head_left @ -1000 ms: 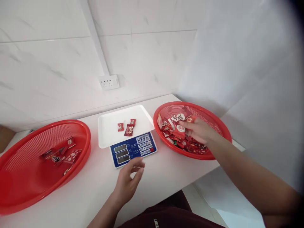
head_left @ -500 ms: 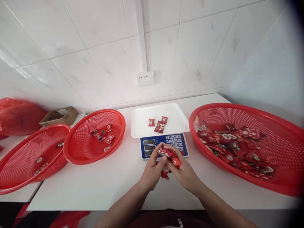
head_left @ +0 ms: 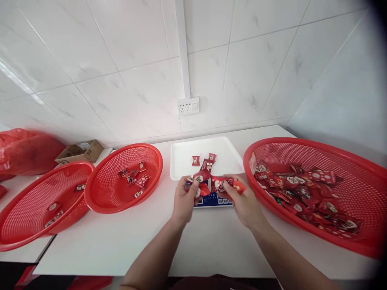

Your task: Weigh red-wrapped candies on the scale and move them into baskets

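Your left hand (head_left: 185,200) and right hand (head_left: 244,200) each pinch red-wrapped candies (head_left: 227,184) between thumb and fingers, the wrappers poking out past your fingertips, just above the scale's blue keypad (head_left: 211,200).

Head cam only, looks fwd + down, tabletop (head_left: 142,245) mid-dist.

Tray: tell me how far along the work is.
Apparently done: a few sweets lie on the tray. In hand: left hand and right hand both hold more sweets. Probably left: the heap in the right basket.
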A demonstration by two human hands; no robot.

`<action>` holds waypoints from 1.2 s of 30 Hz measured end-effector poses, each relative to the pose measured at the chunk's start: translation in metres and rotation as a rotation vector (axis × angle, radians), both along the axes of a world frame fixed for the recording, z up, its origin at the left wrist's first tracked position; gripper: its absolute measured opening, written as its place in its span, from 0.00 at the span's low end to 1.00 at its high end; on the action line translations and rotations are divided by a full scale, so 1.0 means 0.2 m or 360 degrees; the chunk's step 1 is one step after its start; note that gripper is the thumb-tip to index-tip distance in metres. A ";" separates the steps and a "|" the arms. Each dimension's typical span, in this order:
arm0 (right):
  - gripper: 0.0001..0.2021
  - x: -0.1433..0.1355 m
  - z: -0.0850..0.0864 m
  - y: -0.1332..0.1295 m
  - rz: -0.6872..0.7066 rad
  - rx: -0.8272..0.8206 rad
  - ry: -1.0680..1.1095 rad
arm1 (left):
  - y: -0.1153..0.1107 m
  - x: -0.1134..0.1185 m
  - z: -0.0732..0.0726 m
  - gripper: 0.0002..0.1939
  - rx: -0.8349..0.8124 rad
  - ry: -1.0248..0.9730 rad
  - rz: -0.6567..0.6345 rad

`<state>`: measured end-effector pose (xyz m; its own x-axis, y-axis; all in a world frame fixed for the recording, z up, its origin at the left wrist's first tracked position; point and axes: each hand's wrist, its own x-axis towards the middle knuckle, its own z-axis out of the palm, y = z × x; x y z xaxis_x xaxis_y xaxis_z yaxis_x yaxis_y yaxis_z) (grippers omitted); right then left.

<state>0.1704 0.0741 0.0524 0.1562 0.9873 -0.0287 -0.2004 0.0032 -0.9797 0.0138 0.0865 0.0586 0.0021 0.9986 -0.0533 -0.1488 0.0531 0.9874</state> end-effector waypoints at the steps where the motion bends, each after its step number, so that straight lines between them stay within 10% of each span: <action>1: 0.17 0.01 0.02 0.05 -0.0047 0.0037 0.0038 | 0.06 -0.03 0.02 0.15 0.0039 0.0128 0.0007; 9: 0.21 0.08 0.08 0.34 0.0001 0.0109 -0.0307 | 0.38 -0.15 0.09 0.20 0.0595 0.1218 0.0113; 28: 0.23 0.03 0.15 0.45 -0.0118 0.0494 -0.1240 | 0.46 -0.06 0.16 0.20 0.0650 0.1170 -0.0060; 36: 0.14 0.09 0.07 0.17 -0.0095 0.0610 -0.1148 | 0.51 0.00 0.16 0.15 0.0768 0.1285 -0.0194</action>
